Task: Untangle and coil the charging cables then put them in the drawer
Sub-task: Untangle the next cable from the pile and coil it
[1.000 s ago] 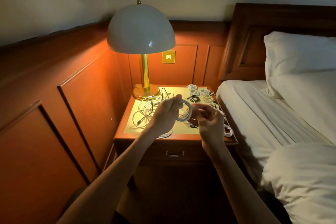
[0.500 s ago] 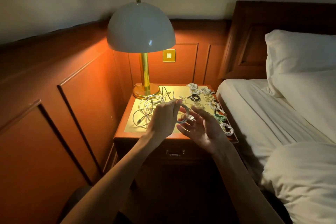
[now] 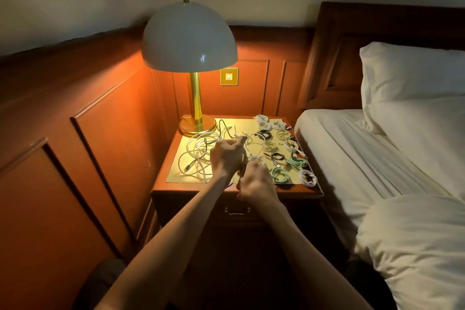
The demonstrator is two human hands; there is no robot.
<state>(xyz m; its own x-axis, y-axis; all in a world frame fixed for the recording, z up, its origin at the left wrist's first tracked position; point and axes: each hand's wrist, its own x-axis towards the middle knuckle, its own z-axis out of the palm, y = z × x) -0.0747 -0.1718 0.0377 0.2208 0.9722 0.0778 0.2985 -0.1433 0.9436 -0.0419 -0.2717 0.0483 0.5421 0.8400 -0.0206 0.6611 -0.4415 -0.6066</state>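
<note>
Both hands were clenched over the counter's [image 3: 191, 187] front edge. My left hand [image 3: 226, 156] and right hand [image 3: 256, 184] each gripped the same thin white cable [image 3: 244, 158], pulled short between them. The loose white tangle [image 3: 197, 156] sprawled to their left by the lamp [image 3: 190, 38]. Tidy coils [image 3: 279, 175] in white, black and mint green lay on the right. The drawer [image 3: 236, 211] below sat closed.

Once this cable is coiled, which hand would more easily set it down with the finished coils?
Probably the right hand: it sits beside the coiled cables, while the left hand, also gripping the white cable, is by the tangled cables.
</note>
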